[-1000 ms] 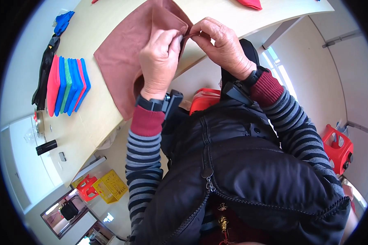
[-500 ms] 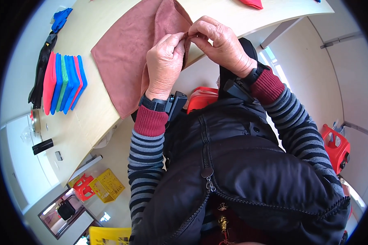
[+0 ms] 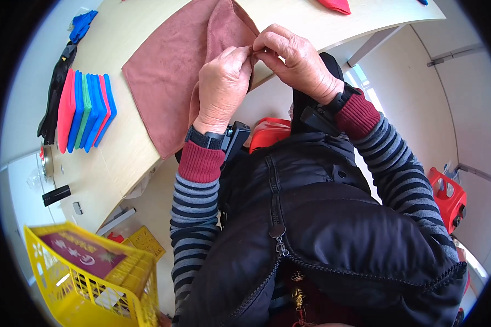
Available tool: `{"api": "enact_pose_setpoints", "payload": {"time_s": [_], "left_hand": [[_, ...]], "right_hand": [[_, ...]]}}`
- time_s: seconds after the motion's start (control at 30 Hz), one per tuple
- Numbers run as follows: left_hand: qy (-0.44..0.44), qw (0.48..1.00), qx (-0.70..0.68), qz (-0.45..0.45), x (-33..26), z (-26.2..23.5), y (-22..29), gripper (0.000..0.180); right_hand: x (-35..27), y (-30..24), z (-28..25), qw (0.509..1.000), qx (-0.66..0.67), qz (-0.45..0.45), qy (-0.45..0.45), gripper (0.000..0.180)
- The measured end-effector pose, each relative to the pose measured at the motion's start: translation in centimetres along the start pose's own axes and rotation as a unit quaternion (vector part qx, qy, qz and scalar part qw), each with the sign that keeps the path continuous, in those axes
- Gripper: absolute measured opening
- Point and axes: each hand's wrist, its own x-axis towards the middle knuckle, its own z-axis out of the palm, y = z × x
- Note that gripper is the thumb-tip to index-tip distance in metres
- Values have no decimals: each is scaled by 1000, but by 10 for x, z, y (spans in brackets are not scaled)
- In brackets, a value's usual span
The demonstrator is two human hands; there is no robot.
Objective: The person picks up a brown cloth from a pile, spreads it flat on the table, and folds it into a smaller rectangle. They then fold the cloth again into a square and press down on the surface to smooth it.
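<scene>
A dusty-pink cloth (image 3: 172,82) lies spread on the pale wooden tabletop (image 3: 311,19) in the upper middle of the frame, its lower left corner hanging over the tabletop's near edge. Its right side is folded up into a raised flap, and both hands meet at the edge of that flap. The left hand (image 3: 222,90) lies over the cloth with its fingertips pinched on the cloth's edge; the right hand (image 3: 295,61) comes in from the right and pinches the same edge, thumb and forefinger closed on it. The two sets of fingertips touch each other, so the hands are together, each clamped on the cloth.

At the left of the frame, well apart from the hands, a row of folded cloths (image 3: 85,111) stands on edge on the tabletop, in pink, green and blue. Just beyond it lies a dark cloth (image 3: 52,103), and above that a blue one (image 3: 82,24). A red cloth (image 3: 335,5) lies at the top edge of the frame, right of the hands.

In the lower left corner sits a yellow plastic basket (image 3: 95,283) with latticed sides, holding a flat dark red package (image 3: 84,256) with pale markings. A flat yellow lattice piece (image 3: 144,242) lies on the floor just right of it. A red plastic stool (image 3: 447,196) stands at the right edge.
</scene>
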Motion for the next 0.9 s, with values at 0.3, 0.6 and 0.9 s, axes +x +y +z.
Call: {"api": "enact_pose_setpoints", "payload": {"time_s": [0.3,0.6,0.9], "left_hand": [[-10,999,30,29,8,2,5,7],[43,996,77,29,-9,-3,23,7],[84,980,180,-32,-91,6,32,5]], "right_hand": [[2,5,-10,1000,-12,-4,-16,26],[3,-17,-28,996,18,53,-74,21],[-27,11,-16,993,96,48,-40,20]]}}
